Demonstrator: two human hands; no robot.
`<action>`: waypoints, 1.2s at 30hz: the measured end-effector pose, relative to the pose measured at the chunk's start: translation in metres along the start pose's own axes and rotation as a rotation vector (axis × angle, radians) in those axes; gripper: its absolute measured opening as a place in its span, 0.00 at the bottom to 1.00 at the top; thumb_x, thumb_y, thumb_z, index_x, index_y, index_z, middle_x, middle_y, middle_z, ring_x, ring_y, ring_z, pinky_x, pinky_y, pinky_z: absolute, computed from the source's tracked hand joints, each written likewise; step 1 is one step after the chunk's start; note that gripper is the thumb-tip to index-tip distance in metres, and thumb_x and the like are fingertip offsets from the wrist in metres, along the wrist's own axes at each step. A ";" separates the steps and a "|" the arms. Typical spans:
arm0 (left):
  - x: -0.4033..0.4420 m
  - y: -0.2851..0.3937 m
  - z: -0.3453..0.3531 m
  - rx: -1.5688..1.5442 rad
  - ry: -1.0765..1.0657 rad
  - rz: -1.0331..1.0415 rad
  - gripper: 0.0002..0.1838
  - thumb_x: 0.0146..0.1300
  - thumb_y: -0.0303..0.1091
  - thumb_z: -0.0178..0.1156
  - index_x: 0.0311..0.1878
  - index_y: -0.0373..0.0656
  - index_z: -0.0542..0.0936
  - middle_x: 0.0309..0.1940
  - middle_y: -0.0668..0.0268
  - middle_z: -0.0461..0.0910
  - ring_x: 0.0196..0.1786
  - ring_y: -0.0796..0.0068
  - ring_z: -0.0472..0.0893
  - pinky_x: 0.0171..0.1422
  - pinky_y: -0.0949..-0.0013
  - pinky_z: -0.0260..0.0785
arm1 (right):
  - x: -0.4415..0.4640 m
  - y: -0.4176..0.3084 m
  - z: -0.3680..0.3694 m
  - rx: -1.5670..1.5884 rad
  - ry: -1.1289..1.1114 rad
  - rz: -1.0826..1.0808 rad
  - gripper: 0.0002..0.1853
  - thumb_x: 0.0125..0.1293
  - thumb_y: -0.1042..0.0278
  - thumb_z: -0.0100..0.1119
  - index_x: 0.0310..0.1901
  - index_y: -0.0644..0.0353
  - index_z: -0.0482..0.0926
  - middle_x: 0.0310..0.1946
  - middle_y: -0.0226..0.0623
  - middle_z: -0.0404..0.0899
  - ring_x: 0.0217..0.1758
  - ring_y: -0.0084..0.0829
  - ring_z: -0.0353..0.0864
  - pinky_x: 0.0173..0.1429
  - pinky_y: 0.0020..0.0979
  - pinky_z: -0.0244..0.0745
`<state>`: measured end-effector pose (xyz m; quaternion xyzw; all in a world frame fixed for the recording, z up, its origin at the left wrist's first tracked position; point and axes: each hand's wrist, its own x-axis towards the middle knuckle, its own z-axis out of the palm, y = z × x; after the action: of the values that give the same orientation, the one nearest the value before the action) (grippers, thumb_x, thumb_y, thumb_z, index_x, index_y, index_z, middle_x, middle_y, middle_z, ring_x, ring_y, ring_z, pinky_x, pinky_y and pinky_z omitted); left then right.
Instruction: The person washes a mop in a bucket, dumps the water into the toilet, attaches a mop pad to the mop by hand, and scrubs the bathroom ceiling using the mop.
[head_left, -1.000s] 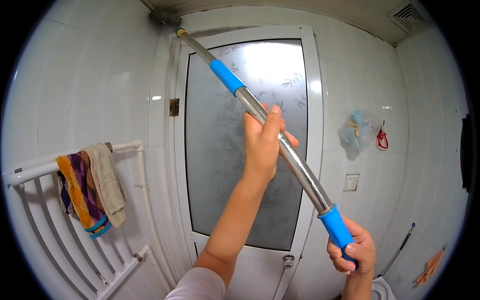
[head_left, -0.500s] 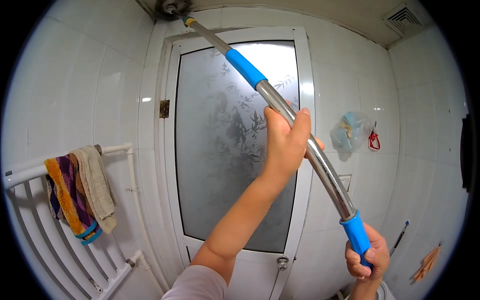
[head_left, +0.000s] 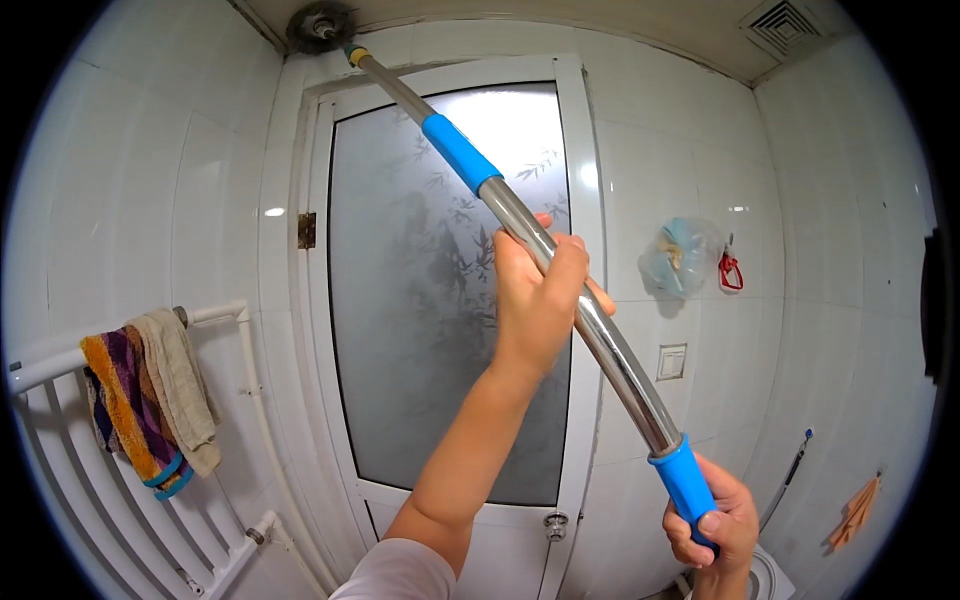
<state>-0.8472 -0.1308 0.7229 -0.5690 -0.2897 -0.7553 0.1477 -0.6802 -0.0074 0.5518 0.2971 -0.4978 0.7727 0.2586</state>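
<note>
A long-handled brush with a telescopic metal pole (head_left: 622, 365) slants across the view, from lower right to upper left. At its top, a round dark brush head (head_left: 320, 27) is up at the ceiling, near the corner above the door; whether it touches cannot be told. My left hand (head_left: 540, 290) is wrapped around the bare metal midway along the pole, below the upper blue sleeve (head_left: 461, 153). Lower down, my right hand (head_left: 722, 515) grips the blue end handle (head_left: 684, 493), thumb pressed against it. The fingers behind the pole are partly hidden.
A white door with frosted glass (head_left: 440, 330) stands ahead. Towels (head_left: 150, 400) hang on a white radiator (head_left: 75, 445) at left. On the right wall are a plastic bag (head_left: 682, 258), red-handled scissors-like item (head_left: 731, 270) and light switch (head_left: 672, 362). A vent (head_left: 785, 28) is in the ceiling.
The whole view has shifted, so the room appears further left and more of the brush head shows. The pole's lower end and both hands appear lower and further left, their grips unchanged.
</note>
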 end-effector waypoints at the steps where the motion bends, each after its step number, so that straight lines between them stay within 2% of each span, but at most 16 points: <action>1: -0.003 -0.002 0.003 -0.018 -0.020 -0.004 0.25 0.57 0.28 0.51 0.53 0.27 0.54 0.25 0.61 0.69 0.17 0.73 0.74 0.22 0.72 0.69 | -0.005 0.001 -0.004 0.000 0.003 -0.001 0.34 0.55 0.72 0.58 0.64 0.71 0.58 0.19 0.51 0.70 0.08 0.18 0.61 0.08 0.18 0.55; 7: -0.025 -0.017 0.021 -0.071 -0.102 -0.020 0.23 0.58 0.28 0.50 0.53 0.31 0.53 0.25 0.62 0.70 0.17 0.73 0.75 0.23 0.72 0.69 | -0.043 0.001 -0.011 -0.076 0.134 0.007 0.37 0.54 0.70 0.61 0.65 0.67 0.58 0.19 0.52 0.71 0.08 0.20 0.61 0.08 0.18 0.56; 9: -0.033 -0.020 0.031 -0.101 -0.131 -0.054 0.22 0.60 0.28 0.50 0.53 0.34 0.54 0.24 0.62 0.70 0.17 0.73 0.75 0.24 0.72 0.70 | -0.053 -0.004 -0.004 -0.217 0.197 0.014 0.38 0.58 0.60 0.61 0.65 0.71 0.55 0.21 0.38 0.70 0.10 0.13 0.57 0.13 0.14 0.51; 12: -0.041 -0.035 0.041 -0.114 -0.158 -0.055 0.22 0.60 0.28 0.51 0.53 0.34 0.54 0.24 0.62 0.70 0.17 0.73 0.75 0.23 0.72 0.69 | -0.069 -0.002 -0.011 -0.283 0.243 -0.015 0.39 0.58 0.56 0.61 0.63 0.73 0.57 0.22 0.40 0.71 0.10 0.13 0.57 0.13 0.14 0.50; 21: -0.066 -0.059 0.080 -0.098 -0.270 -0.136 0.22 0.61 0.28 0.50 0.54 0.35 0.53 0.25 0.64 0.68 0.21 0.78 0.72 0.24 0.70 0.72 | -0.113 -0.002 -0.038 -0.258 0.365 -0.013 0.39 0.57 0.57 0.62 0.65 0.70 0.57 0.22 0.39 0.72 0.10 0.14 0.58 0.14 0.14 0.52; 28: -0.082 -0.083 0.106 -0.162 -0.339 -0.190 0.21 0.60 0.26 0.51 0.54 0.40 0.55 0.25 0.65 0.69 0.22 0.79 0.71 0.25 0.71 0.70 | -0.137 -0.002 -0.049 -0.279 0.424 -0.023 0.40 0.57 0.59 0.63 0.65 0.71 0.55 0.24 0.38 0.73 0.12 0.14 0.59 0.14 0.14 0.53; 31: -0.087 -0.090 0.121 -0.141 -0.372 -0.240 0.20 0.59 0.25 0.50 0.53 0.40 0.56 0.24 0.67 0.69 0.25 0.82 0.70 0.28 0.72 0.68 | -0.149 -0.001 -0.052 -0.277 0.482 -0.042 0.40 0.57 0.61 0.63 0.65 0.71 0.54 0.24 0.38 0.73 0.12 0.15 0.60 0.15 0.15 0.54; 36: -0.090 -0.106 0.144 -0.109 -0.443 -0.276 0.20 0.60 0.27 0.50 0.53 0.40 0.56 0.25 0.66 0.70 0.25 0.83 0.68 0.26 0.73 0.64 | -0.163 -0.002 -0.055 -0.260 0.601 -0.096 0.37 0.58 0.70 0.59 0.66 0.70 0.53 0.27 0.39 0.73 0.14 0.16 0.61 0.17 0.15 0.57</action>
<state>-0.7668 0.0304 0.6362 -0.6827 -0.3488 -0.6397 -0.0545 -0.5777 0.0272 0.4186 0.0436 -0.4791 0.7427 0.4658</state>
